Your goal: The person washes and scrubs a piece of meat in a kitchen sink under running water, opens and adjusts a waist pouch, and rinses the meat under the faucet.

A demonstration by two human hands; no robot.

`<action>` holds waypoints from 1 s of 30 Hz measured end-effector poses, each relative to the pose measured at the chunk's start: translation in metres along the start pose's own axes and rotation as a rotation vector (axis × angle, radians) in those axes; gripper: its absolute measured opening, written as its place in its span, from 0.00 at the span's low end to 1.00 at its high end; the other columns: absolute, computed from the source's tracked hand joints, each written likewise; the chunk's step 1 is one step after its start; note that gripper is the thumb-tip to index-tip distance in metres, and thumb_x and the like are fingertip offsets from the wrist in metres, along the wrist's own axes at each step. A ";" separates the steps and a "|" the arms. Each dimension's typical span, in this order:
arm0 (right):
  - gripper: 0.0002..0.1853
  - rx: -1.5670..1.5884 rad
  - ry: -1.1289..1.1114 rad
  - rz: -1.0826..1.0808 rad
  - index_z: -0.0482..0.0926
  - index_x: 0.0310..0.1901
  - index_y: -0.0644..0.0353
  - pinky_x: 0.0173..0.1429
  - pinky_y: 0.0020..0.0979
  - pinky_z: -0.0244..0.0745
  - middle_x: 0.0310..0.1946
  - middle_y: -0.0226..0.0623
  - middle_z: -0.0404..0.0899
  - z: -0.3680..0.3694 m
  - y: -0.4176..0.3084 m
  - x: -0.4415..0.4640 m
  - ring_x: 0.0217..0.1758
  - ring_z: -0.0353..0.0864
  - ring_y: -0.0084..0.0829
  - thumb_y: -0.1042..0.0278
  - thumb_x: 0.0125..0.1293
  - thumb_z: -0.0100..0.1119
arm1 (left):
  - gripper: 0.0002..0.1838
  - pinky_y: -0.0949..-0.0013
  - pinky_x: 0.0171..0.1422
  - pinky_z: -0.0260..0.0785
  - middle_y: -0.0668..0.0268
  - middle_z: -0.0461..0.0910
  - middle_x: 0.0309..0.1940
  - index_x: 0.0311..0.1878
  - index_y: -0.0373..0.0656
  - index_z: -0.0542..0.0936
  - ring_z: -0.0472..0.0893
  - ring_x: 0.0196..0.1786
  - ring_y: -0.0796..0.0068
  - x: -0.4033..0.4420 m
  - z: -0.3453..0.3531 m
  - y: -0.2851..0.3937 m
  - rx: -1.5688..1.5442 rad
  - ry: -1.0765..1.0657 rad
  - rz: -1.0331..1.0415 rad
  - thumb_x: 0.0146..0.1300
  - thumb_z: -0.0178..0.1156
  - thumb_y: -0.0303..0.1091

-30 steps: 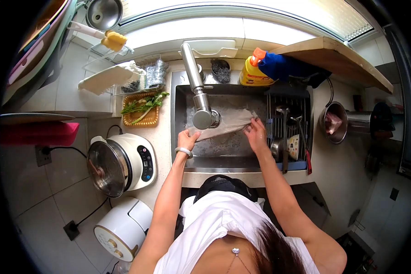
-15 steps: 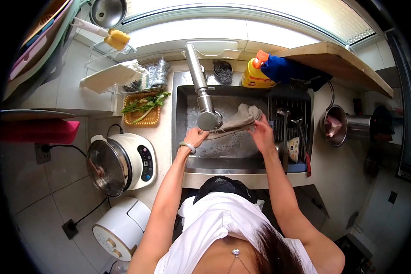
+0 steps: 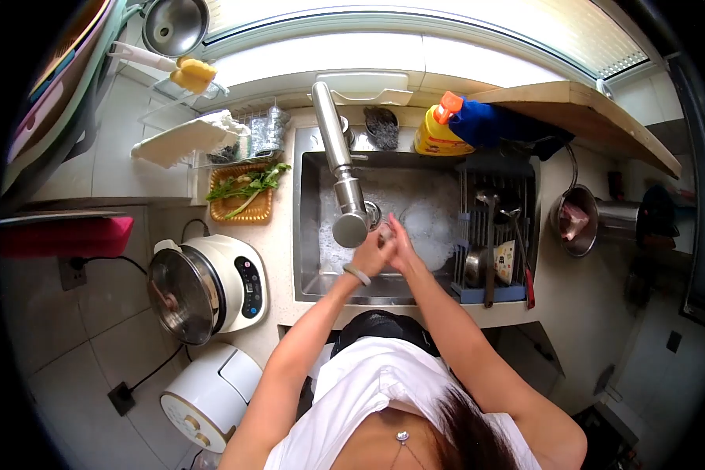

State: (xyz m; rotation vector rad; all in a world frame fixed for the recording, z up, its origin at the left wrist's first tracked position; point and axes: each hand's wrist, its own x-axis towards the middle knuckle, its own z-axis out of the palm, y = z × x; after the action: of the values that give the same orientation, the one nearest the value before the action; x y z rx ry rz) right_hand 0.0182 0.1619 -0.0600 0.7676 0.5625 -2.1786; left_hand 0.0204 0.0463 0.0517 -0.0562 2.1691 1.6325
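Observation:
My left hand, with a pale bangle at its wrist, is closed over the sink just right of the faucet head. My right hand presses against it, its fingers pointing up and partly closed. Between the fingers a small bit of greyish-beige cloth shows; the rest is hidden by the hands. Below them is the steel sink, whose bottom is wet, with white foam towards its right side.
A dish rack with ladles fills the sink's right end. Behind stand a yellow bottle and a wooden board. Left are a basket of greens and a cream electric pot. A metal pot holds meat.
The cloth was stretched between my hands, one at each end. Now the hands have come together beside the faucet, and the cloth is bunched up and mostly out of sight.

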 end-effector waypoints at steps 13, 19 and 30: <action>0.17 0.635 -0.228 -0.020 0.71 0.49 0.59 0.51 0.35 0.69 0.42 0.37 0.74 0.000 -0.004 0.033 0.44 0.74 0.31 0.58 0.67 0.40 | 0.18 0.58 0.55 0.60 0.50 0.70 0.44 0.50 0.39 0.69 0.69 0.48 0.54 0.021 0.025 -0.042 0.160 0.224 0.210 0.59 0.51 0.39; 0.13 -0.065 0.276 -0.190 0.72 0.46 0.60 0.48 0.29 0.70 0.40 0.33 0.75 0.073 0.013 -0.012 0.43 0.74 0.26 0.71 0.60 0.44 | 0.18 0.60 0.55 0.62 0.49 0.70 0.47 0.51 0.39 0.70 0.70 0.51 0.56 0.061 -0.001 -0.069 0.073 0.289 0.093 0.62 0.47 0.40; 0.15 0.003 0.162 -0.281 0.69 0.49 0.62 0.56 0.35 0.68 0.45 0.40 0.75 0.030 0.004 0.003 0.48 0.74 0.31 0.71 0.61 0.46 | 0.15 0.68 0.42 0.69 0.63 0.74 0.35 0.47 0.42 0.71 0.75 0.38 0.71 0.071 -0.013 -0.063 0.014 0.354 -0.068 0.59 0.55 0.38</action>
State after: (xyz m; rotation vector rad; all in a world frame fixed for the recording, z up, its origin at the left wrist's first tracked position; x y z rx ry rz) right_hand 0.0090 0.1401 -0.0408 0.9191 0.7900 -2.3857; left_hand -0.0313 0.0300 -0.0275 -0.4402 2.4036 1.6710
